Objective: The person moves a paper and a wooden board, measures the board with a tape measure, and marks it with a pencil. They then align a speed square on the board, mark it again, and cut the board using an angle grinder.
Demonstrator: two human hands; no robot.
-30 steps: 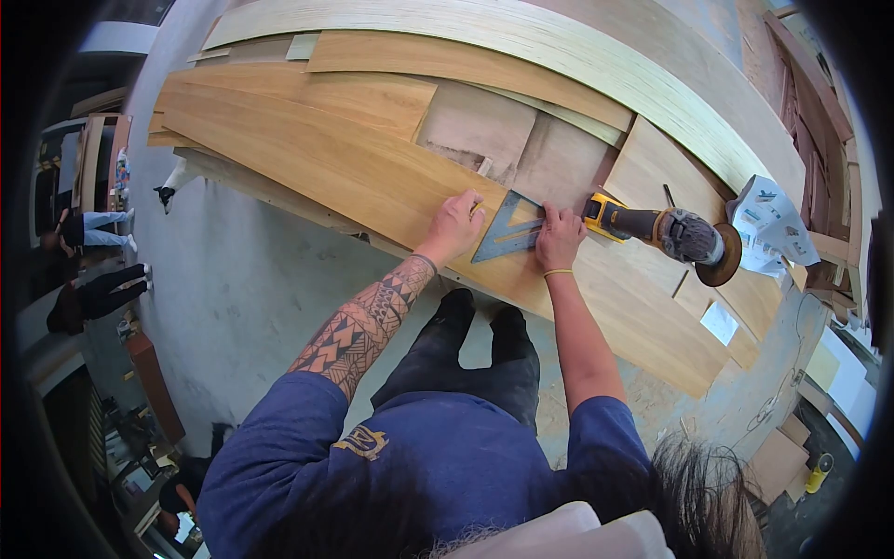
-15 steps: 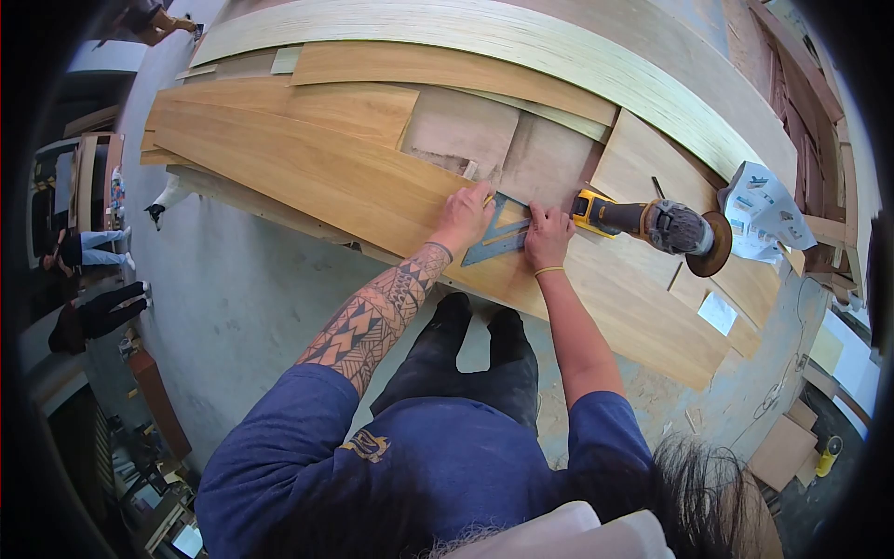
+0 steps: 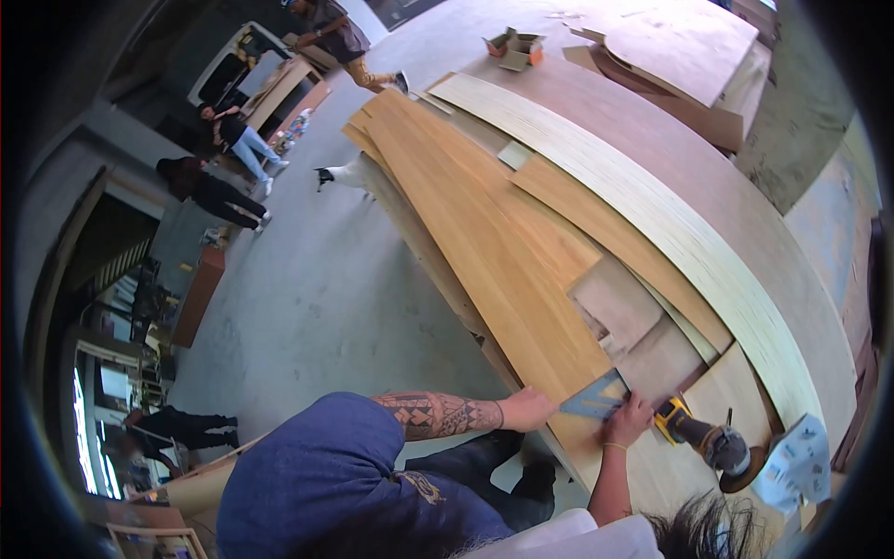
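Observation:
A blue-grey triangular speed square (image 3: 594, 397) lies flat across a long wood-veneered board (image 3: 484, 252). My right hand (image 3: 630, 421) grips the square's right side, fingers curled over its edge. Beside the square's left corner, at the board's near edge, is my left hand (image 3: 529, 410). Its fingers are curled closed, and whatever is in them is hidden. Just right of my right hand, a yellow and black angle grinder (image 3: 708, 438) with a brown disc rests on the boards.
A crumpled printed sheet (image 3: 796, 466) is beyond the grinder. Pale long strips (image 3: 652, 200) and a shorter board (image 3: 624, 242) overlap on the table. A black-and-white dog (image 3: 349, 175) stands by the far end. Several people are in the background, and an open box (image 3: 514, 48) sits far back.
The view has swung left, showing more of the workshop. My left hand has come off the square's top corner to the board's near edge. My right hand stays on the square.

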